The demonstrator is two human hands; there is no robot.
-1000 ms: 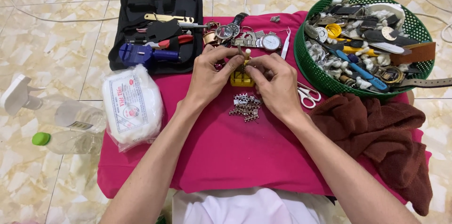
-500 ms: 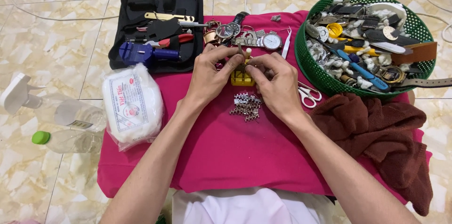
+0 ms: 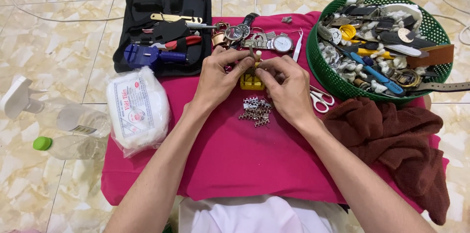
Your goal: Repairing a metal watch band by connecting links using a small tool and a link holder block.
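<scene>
Both hands pinch at 1 small job: my left hand (image 3: 218,78) closes its fingertips on a thin metal strip of watch band standing up from the yellow holder block (image 3: 251,81), and my right hand (image 3: 289,88) presses thumb and forefinger together on a small pale-tipped pin tool (image 3: 258,56) just above that block. The block sits on the pink cloth (image 3: 235,159), between my 2 hands, touching both.

Against the views 1 s and 0.5 s ago, almost nothing has shifted: hands stay locked over the block, fingers in the same curl. I read that as slow, steady pressure work on the band, not a change of step.

Just below my hands lies a heap of loose band links (image 3: 255,111), apart from the block. Small scissors (image 3: 320,99) lie just beside my right wrist. Watches (image 3: 264,42) cluster behind the block. Black tool case (image 3: 164,29) to the far left, bag of cotton (image 3: 138,110) near my left forearm, green basket (image 3: 320,73) of parts and brown towel (image 3: 396,140) on the right.
</scene>
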